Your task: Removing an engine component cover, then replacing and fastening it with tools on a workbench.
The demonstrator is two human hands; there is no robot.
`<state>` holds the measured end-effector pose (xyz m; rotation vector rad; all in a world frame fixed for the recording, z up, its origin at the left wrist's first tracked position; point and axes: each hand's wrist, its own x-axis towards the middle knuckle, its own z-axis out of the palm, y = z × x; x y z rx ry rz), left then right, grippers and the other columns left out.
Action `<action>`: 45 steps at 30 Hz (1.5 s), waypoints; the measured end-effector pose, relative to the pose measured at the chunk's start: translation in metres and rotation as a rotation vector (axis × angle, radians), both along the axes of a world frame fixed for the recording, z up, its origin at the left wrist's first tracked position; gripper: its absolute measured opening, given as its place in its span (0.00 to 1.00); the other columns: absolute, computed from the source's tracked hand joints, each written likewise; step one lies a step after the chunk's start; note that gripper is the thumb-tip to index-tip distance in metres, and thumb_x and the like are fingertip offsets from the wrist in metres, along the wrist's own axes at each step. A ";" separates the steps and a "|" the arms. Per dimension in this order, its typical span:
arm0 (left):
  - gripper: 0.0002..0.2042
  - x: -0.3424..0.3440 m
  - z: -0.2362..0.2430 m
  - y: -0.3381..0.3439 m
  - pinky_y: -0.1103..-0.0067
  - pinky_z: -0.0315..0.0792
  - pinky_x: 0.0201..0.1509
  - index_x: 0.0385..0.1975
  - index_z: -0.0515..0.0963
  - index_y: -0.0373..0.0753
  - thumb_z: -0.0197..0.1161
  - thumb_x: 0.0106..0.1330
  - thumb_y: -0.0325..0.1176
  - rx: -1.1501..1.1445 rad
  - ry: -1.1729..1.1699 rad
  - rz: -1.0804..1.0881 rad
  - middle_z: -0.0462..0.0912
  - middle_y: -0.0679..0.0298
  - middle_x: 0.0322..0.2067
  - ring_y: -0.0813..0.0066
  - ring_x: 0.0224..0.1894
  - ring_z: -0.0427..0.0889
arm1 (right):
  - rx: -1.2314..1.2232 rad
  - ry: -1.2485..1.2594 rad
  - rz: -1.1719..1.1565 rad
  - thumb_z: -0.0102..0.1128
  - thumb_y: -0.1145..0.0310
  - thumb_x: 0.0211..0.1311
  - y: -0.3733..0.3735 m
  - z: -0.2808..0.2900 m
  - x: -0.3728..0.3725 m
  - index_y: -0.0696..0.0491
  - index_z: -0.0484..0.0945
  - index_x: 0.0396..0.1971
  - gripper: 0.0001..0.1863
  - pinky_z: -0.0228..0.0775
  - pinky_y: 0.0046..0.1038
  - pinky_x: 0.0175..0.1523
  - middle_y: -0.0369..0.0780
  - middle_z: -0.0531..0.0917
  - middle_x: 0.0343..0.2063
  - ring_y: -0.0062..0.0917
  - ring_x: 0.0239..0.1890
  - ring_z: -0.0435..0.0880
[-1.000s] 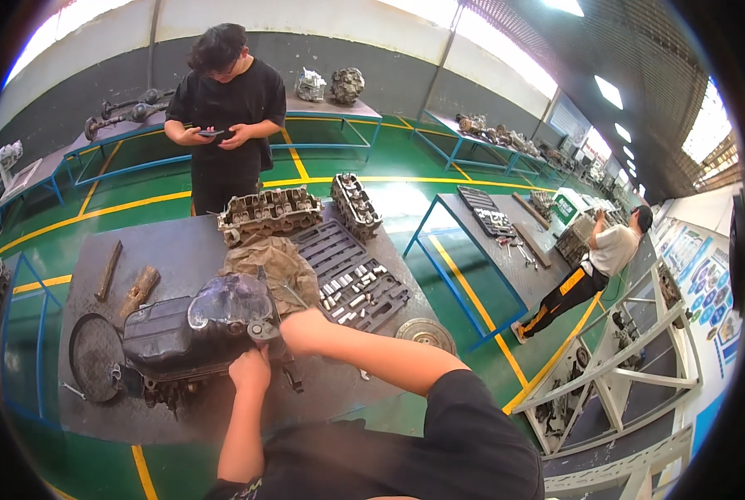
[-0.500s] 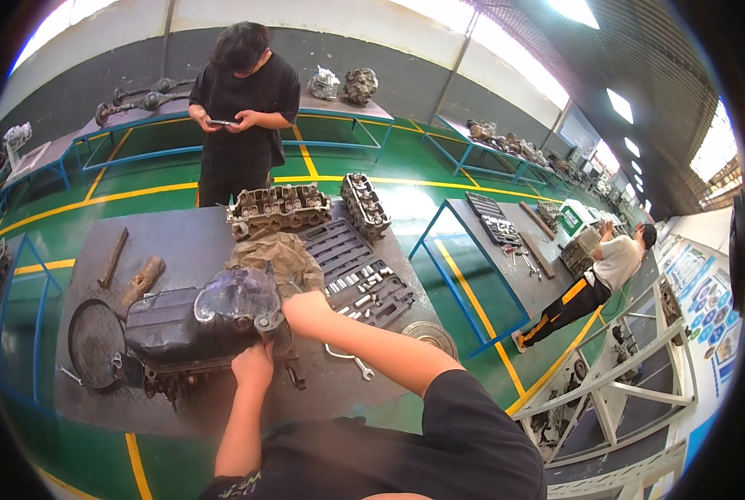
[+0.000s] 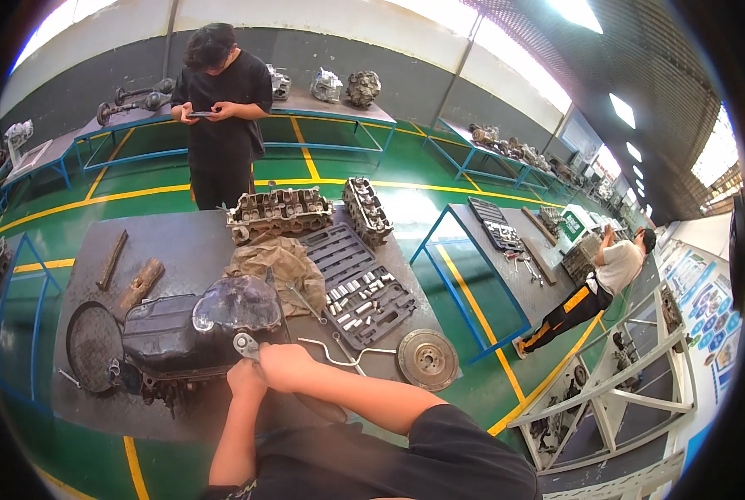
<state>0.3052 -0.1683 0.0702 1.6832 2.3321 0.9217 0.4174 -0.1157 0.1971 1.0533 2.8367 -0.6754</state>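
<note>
A dark engine block with its black oil pan [image 3: 162, 327] facing up lies on the metal-topped table. At its near right end is the round head of a ratchet wrench [image 3: 245, 343]. My right hand [image 3: 285, 368] is closed round the ratchet's handle, most of which it hides. Right beside it, just below the ratchet head, my left hand [image 3: 247, 380] has its fingers curled in; what they grip is hidden. The two hands touch.
Behind the block are a brown cloth [image 3: 280, 265], cylinder heads [image 3: 279, 212] and an opened socket set [image 3: 364, 304]. To the right lie a bent bar [image 3: 343, 353] and a round flywheel-like disc [image 3: 428, 359]. A round black pan [image 3: 94, 346] and wood pieces [image 3: 141, 282] are left. One person [image 3: 220, 108] stands opposite.
My right hand has swung the ratchet wrench toward me and left, from the block's right end to its near side. My left hand has shifted slightly nearer. The bent bar and disc are now uncovered.
</note>
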 end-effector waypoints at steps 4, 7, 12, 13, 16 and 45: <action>0.11 -0.003 -0.018 0.000 0.59 0.76 0.32 0.19 0.80 0.37 0.55 0.57 0.35 0.057 -0.009 0.059 0.81 0.50 0.20 0.46 0.26 0.81 | -0.012 0.009 0.031 0.51 0.56 0.63 0.005 0.002 0.002 0.64 0.72 0.39 0.22 0.75 0.45 0.41 0.54 0.83 0.30 0.49 0.35 0.83; 0.11 -0.001 -0.004 0.002 0.59 0.76 0.33 0.22 0.81 0.36 0.56 0.58 0.36 -0.007 -0.011 0.019 0.81 0.49 0.22 0.47 0.26 0.82 | -0.041 0.008 -0.022 0.51 0.55 0.64 0.007 0.003 0.008 0.64 0.73 0.41 0.23 0.74 0.44 0.44 0.54 0.83 0.32 0.49 0.37 0.83; 0.12 0.006 -0.006 0.010 0.61 0.76 0.32 0.21 0.81 0.37 0.56 0.60 0.35 -0.060 0.081 0.023 0.82 0.51 0.22 0.50 0.26 0.83 | 0.002 0.013 -0.050 0.53 0.57 0.62 0.018 0.003 0.024 0.62 0.73 0.37 0.20 0.75 0.44 0.42 0.53 0.83 0.31 0.47 0.37 0.84; 0.13 0.008 -0.003 0.010 0.61 0.76 0.33 0.21 0.81 0.37 0.56 0.62 0.38 -0.074 0.111 0.019 0.82 0.51 0.21 0.50 0.26 0.83 | 0.010 0.009 0.010 0.54 0.56 0.62 0.025 0.003 0.028 0.62 0.74 0.37 0.20 0.75 0.45 0.41 0.53 0.83 0.31 0.47 0.37 0.84; 0.17 0.011 0.000 0.010 0.61 0.76 0.31 0.19 0.80 0.36 0.57 0.64 0.43 -0.085 0.153 0.031 0.82 0.51 0.20 0.50 0.24 0.82 | 0.062 -0.059 0.121 0.55 0.55 0.62 0.047 0.011 0.034 0.60 0.74 0.40 0.21 0.75 0.44 0.40 0.50 0.84 0.31 0.45 0.35 0.84; 0.21 0.015 0.001 0.014 0.60 0.75 0.29 0.24 0.80 0.37 0.52 0.70 0.49 -0.124 0.179 0.061 0.82 0.49 0.21 0.47 0.25 0.82 | 0.314 -0.366 0.070 0.65 0.65 0.46 0.096 0.026 0.036 0.50 0.87 0.30 0.10 0.67 0.46 0.56 0.43 0.86 0.32 0.34 0.38 0.86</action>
